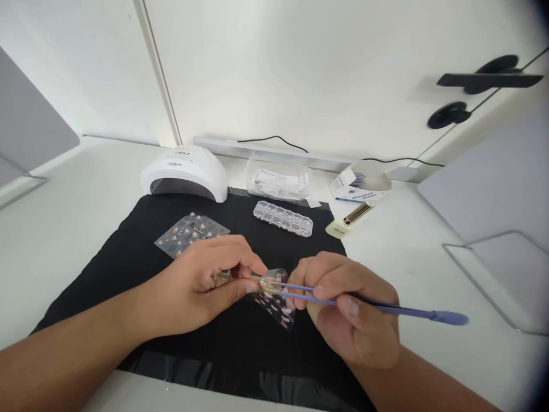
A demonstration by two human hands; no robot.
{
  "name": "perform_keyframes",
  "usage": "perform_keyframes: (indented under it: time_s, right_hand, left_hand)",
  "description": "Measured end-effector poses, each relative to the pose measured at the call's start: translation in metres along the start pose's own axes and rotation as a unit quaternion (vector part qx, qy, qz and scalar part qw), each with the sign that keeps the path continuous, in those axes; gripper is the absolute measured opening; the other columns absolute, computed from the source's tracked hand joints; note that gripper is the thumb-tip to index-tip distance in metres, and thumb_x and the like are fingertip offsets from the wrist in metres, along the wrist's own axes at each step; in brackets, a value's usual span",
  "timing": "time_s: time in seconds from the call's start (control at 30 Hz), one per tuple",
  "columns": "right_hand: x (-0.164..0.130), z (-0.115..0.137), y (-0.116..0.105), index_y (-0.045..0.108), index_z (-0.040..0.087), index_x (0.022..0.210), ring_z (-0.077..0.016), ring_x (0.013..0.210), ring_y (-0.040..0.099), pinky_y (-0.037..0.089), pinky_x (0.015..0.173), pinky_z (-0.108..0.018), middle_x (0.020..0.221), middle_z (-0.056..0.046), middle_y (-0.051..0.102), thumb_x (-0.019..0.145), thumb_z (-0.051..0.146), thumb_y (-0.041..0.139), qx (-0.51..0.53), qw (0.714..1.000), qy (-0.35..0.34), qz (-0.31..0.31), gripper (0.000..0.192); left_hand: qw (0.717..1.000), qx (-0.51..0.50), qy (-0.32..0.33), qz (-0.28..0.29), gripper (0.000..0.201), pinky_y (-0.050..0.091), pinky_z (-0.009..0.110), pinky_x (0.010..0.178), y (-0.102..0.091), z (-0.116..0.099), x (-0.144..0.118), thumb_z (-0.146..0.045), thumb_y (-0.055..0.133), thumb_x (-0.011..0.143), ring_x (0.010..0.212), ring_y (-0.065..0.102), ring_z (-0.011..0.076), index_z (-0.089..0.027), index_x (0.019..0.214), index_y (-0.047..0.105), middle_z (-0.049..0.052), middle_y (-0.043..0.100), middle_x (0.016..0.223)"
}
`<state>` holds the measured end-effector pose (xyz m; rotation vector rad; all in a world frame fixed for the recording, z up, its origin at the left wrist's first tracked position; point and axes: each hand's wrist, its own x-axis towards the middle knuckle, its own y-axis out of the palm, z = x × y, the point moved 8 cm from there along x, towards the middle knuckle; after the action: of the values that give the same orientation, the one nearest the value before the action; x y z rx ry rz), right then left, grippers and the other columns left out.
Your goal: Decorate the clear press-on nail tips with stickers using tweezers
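- White desk against a white wall, covered at centre by a black mat.
- Left hand: fingers pressed together, pinching a small nail tip on a stick just above the mat.
- Right hand: fingers closed around a blue tool held like a pen, working end meeting the nail tip.
- Small clear sticker sheet lies under both hands; a second sticker sheet lies farther back on the mat.
- Step in hand, as judged: placing or pressing a decal onto the nail tip.
- Next move calls for a steady pinch and light, accurate tool pressure.
- Behind: nail lamp, compartment box.
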<state>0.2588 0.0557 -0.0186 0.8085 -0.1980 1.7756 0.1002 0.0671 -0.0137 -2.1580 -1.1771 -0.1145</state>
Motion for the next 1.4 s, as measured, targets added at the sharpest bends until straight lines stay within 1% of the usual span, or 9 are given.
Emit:
perform_keyframes:
  time_s: [0.37, 0.57, 0.8, 1.03, 1.13, 1.2, 1.27, 1.33, 1.4]
  right_hand:
    - [-0.002, -0.007, -0.002, 0.076, 0.021, 0.096, -0.0190, 0.059, 0.064, 0.053, 0.051, -0.035, 0.067, -0.003, 0.062, 0.090, 0.021, 0.059, 0.024, 0.999, 0.041, -0.012, 0.018]
    - [-0.001, -0.007, -0.003, 0.076, 0.020, 0.094, -0.0184, 0.057, 0.063, 0.051, 0.051, -0.035, 0.067, -0.004, 0.064, 0.091, 0.019, 0.057, 0.011, 0.999, 0.026, -0.023, 0.019]
    - [-0.001, -0.008, -0.005, 0.076, 0.020, 0.091, -0.0180, 0.058, 0.060, 0.047, 0.054, -0.035, 0.068, -0.003, 0.064, 0.091, 0.019, 0.058, 0.000, 0.999, 0.024, -0.023, 0.018]
    - [0.000, -0.006, -0.002, 0.076, 0.020, 0.091, -0.0169, 0.058, 0.058, 0.044, 0.053, -0.034, 0.067, -0.003, 0.064, 0.091, 0.019, 0.056, 0.007, 1.000, 0.022, -0.007, 0.019]
    - [0.000, -0.006, -0.001, 0.076, 0.020, 0.091, -0.0165, 0.057, 0.058, 0.044, 0.052, -0.033, 0.065, -0.003, 0.063, 0.091, 0.019, 0.057, 0.010, 1.000, 0.027, -0.007, 0.019]
    - [0.001, -0.007, -0.003, 0.076, 0.020, 0.090, -0.0161, 0.055, 0.057, 0.044, 0.051, -0.032, 0.063, -0.003, 0.063, 0.090, 0.019, 0.057, 0.009, 0.999, 0.028, -0.016, 0.019]
    - [0.002, -0.010, -0.006, 0.077, 0.020, 0.088, -0.0154, 0.053, 0.057, 0.043, 0.050, -0.031, 0.061, -0.002, 0.062, 0.088, 0.019, 0.058, 0.008, 0.999, 0.031, -0.032, 0.019]
    - [0.004, -0.014, -0.009, 0.077, 0.021, 0.084, -0.0145, 0.051, 0.056, 0.043, 0.049, -0.030, 0.059, -0.001, 0.062, 0.085, 0.016, 0.057, -0.002, 0.998, 0.042, -0.050, 0.020]
    - [0.005, -0.018, -0.013, 0.077, 0.022, 0.081, -0.0137, 0.049, 0.056, 0.043, 0.049, -0.029, 0.059, 0.000, 0.063, 0.082, 0.014, 0.056, -0.014, 0.996, 0.055, -0.062, 0.022]
  left_hand:
    - [1.000, -0.009, -0.026, -0.005, 0.014, 0.048, 0.017, 0.065, 0.000, 0.004, -0.001, -0.013, 0.061, 0.092, 0.072, 0.058, 0.0069, -0.022, 0.102, 0.065, -0.003, 0.063, 0.086]
    - [0.998, -0.011, -0.062, -0.004, 0.016, 0.047, 0.015, 0.061, -0.002, 0.008, -0.001, -0.013, 0.063, 0.089, 0.067, 0.057, 0.0064, -0.023, 0.102, 0.065, -0.005, 0.061, 0.079]
    - [0.985, -0.113, -0.130, 0.022, 0.017, 0.044, 0.015, 0.056, 0.004, 0.019, -0.006, -0.018, 0.061, 0.093, 0.063, 0.054, 0.0060, -0.027, 0.107, 0.062, -0.006, 0.058, 0.078]
    - [0.967, -0.187, -0.172, 0.012, 0.015, 0.042, 0.015, 0.055, 0.006, 0.026, -0.007, -0.023, 0.063, 0.093, 0.062, 0.048, 0.0060, -0.025, 0.107, 0.063, -0.005, 0.053, 0.077]
    - [0.969, -0.169, -0.177, -0.018, 0.012, 0.044, 0.017, 0.055, -0.001, 0.028, -0.004, -0.025, 0.063, 0.092, 0.062, 0.050, 0.0067, -0.022, 0.104, 0.063, -0.004, 0.053, 0.076]
    - [0.971, -0.144, -0.180, -0.062, 0.013, 0.044, 0.017, 0.054, -0.014, 0.033, -0.001, -0.024, 0.064, 0.091, 0.060, 0.050, 0.0069, -0.021, 0.103, 0.063, -0.004, 0.055, 0.076]
    - [0.967, -0.126, -0.179, -0.128, 0.016, 0.044, 0.018, 0.053, -0.035, 0.041, 0.001, -0.024, 0.066, 0.088, 0.060, 0.051, 0.0071, -0.020, 0.103, 0.062, -0.003, 0.057, 0.079]
    - [0.958, -0.094, -0.183, -0.201, 0.018, 0.044, 0.019, 0.054, -0.059, 0.054, 0.002, -0.025, 0.068, 0.085, 0.061, 0.051, 0.0082, -0.019, 0.101, 0.063, -0.003, 0.055, 0.078]
    - [0.948, -0.039, -0.199, -0.243, 0.019, 0.046, 0.022, 0.058, -0.080, 0.072, 0.002, -0.026, 0.067, 0.084, 0.062, 0.052, 0.0096, -0.019, 0.101, 0.063, -0.002, 0.055, 0.078]
